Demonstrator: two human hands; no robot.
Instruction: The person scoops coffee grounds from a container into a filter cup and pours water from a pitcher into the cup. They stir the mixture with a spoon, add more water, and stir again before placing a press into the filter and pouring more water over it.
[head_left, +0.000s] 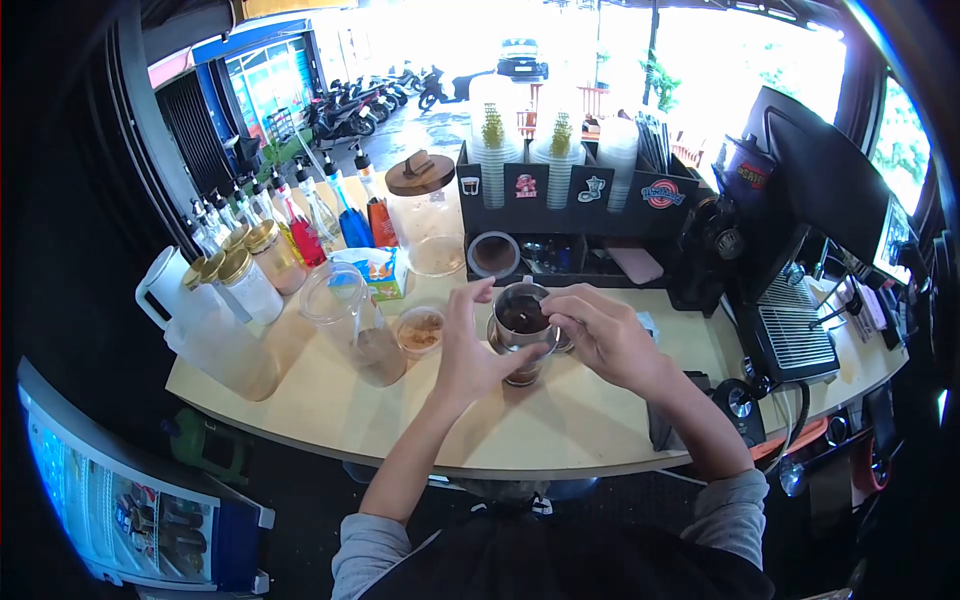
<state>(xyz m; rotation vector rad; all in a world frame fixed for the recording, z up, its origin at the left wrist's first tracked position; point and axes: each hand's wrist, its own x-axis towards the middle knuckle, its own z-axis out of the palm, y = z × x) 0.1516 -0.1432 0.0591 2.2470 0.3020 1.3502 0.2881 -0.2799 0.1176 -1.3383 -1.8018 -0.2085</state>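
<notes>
While my left hand (468,352) curves about the near-left side of a metal cup (519,328), its fingers are spread, the thumb well away from the forefinger and crossing in front of the cup's lower part. My right hand (612,342) has its fingers bunched close by the right rim; I cannot tell whether they pinch anything. The cup stands upright over a clear glass (523,378), mouth up, its long axis vertical, with dark contents showing inside.

Both sit towards the back of the pale surface (540,435), so a bare strip runs between the glass and the rounded near edge. To the left, a small tub of brown powder (419,332) is near my wrist, with a tall clear pitcher (375,352) just beyond. Behind, the black organiser (540,188) closes off the far side. To the right, open room lies past my forearm, as far as a dark device (738,402).
</notes>
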